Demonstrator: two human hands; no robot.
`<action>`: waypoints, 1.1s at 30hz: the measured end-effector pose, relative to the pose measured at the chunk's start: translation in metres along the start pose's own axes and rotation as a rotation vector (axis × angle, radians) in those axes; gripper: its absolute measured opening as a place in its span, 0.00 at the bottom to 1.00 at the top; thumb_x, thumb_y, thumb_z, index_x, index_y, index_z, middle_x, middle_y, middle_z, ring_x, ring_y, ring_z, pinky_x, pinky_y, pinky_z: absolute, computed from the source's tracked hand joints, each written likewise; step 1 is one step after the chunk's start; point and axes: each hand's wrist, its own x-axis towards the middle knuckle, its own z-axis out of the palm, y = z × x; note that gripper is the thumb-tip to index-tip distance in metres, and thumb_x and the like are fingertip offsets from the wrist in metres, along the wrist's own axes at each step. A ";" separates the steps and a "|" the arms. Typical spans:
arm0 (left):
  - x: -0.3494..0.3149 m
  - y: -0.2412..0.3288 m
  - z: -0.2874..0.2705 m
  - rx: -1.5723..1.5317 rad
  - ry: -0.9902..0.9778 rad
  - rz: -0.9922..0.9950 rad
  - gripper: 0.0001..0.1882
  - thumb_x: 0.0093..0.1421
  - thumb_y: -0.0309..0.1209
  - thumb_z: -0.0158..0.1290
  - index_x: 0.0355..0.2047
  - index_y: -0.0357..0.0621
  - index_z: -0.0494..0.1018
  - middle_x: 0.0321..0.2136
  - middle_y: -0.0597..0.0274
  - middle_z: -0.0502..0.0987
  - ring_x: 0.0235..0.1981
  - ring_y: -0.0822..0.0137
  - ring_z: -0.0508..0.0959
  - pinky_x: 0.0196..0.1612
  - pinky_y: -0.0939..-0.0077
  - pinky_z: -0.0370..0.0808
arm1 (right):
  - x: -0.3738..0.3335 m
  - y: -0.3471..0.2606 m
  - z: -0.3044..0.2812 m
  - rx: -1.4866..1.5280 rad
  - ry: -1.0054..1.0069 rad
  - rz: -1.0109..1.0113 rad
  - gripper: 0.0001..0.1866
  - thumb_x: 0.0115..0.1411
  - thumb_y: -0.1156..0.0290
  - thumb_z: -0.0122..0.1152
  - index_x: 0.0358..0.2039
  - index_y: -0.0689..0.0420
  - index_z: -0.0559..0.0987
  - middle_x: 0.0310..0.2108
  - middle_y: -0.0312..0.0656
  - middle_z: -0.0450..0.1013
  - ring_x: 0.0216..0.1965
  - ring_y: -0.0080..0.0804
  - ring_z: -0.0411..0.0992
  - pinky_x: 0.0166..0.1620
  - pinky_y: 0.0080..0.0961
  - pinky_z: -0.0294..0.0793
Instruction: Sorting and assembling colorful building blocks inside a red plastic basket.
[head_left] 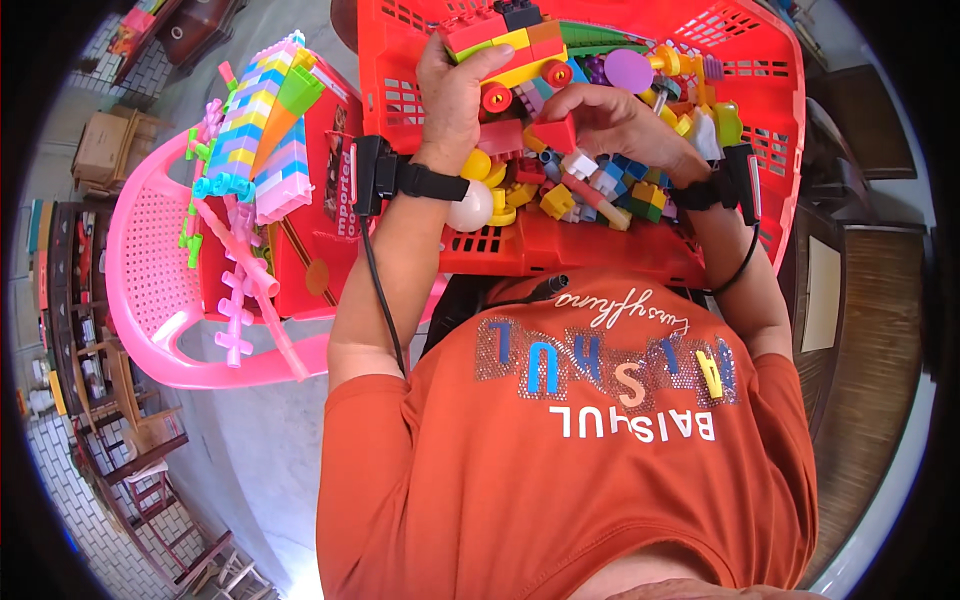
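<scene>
Yellow and red, the toy car sits in the grip of the left hand, over the basket; the right hand pinches a red block close by. I'd support the car underneath so it doesn't split, and pinch lightly.

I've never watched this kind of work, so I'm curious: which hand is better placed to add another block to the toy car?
Probably the right hand: it appears to hold a red block close to the toy car, while the left hand is occupied gripping the car.
</scene>
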 end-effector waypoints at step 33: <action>-0.011 -0.001 0.010 0.056 -0.116 -0.097 0.17 0.48 0.20 0.60 0.39 0.40 0.71 0.36 0.64 0.76 0.37 0.73 0.76 0.43 0.78 0.74 | -0.029 -0.037 -0.040 0.433 0.478 -0.213 0.21 0.60 0.65 0.57 0.52 0.55 0.66 0.40 0.39 0.72 0.38 0.28 0.74 0.43 0.24 0.74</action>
